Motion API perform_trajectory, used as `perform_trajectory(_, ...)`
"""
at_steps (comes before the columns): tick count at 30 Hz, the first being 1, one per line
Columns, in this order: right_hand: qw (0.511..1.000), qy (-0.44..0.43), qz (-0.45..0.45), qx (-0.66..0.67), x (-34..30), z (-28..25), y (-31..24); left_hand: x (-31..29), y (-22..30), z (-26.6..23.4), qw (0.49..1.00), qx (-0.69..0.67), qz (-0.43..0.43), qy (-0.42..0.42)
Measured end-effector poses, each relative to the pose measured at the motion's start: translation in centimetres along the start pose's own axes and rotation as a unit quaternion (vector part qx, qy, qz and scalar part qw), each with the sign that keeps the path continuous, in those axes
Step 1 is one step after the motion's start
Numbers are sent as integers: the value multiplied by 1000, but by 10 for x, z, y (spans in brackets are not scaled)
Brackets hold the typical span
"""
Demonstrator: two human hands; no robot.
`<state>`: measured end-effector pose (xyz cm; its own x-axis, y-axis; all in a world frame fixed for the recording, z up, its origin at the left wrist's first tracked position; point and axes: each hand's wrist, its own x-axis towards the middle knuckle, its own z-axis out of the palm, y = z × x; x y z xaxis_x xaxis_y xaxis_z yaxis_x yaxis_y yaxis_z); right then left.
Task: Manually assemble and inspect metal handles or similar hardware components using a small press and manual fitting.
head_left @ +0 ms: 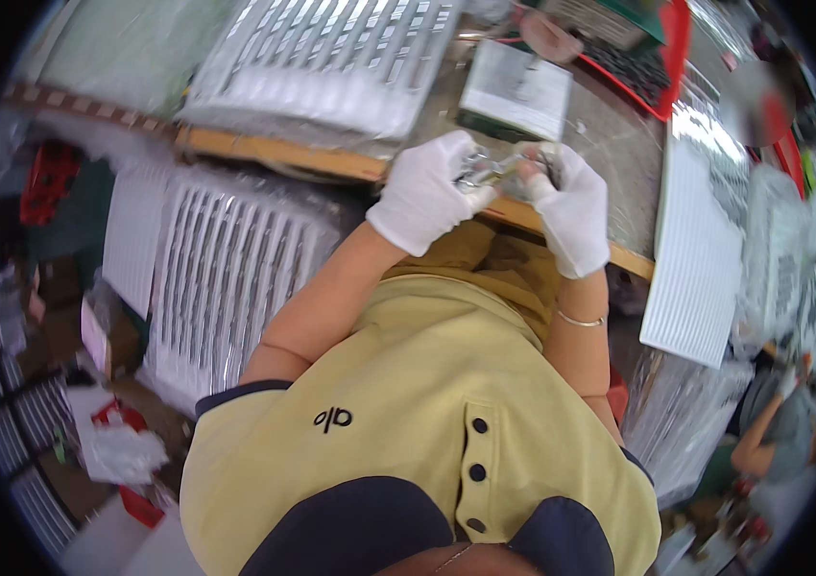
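Observation:
Both my hands wear white gloves and meet over the front edge of the workbench (624, 187). My left hand (432, 192) grips a small shiny metal part (481, 177), which pokes out past its fingers. Close on its right, my right hand (571, 206) has its bare fingertips pinched together against the part's other end. The part's exact kind is too blurred and covered to tell. Just beyond the hands a white-topped box (516, 91) with dark green sides sits on the bench.
A red tray (679, 67) of small dark pieces stands at the back right. White slotted trays (307, 86) with metal rods lie far left, with another wrapped rod tray (235, 269) below. A white ribbed panel (694, 259) leans right. Another person (778, 427) is at far right.

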<state>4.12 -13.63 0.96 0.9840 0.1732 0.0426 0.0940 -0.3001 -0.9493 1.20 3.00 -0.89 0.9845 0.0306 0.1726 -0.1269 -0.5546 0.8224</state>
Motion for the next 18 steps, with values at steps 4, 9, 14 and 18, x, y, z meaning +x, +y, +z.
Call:
perform_trajectory(4,991,-71,-14,-113,-16,-7,0,-40,-11,-30,991,-59,-61,-108)
perform_trajectory(9,959,116,-53,-253,-14,-46,66,-146,-47,-134,986,-11,-163,8)
perform_trajectory(14,941,134,-17,-312,-15,-51,101,-305,-67,-254,880,163,-418,158)
perform_trajectory(18,894,124,-46,-429,-11,-46,100,-407,-100,-304,839,199,-489,129)
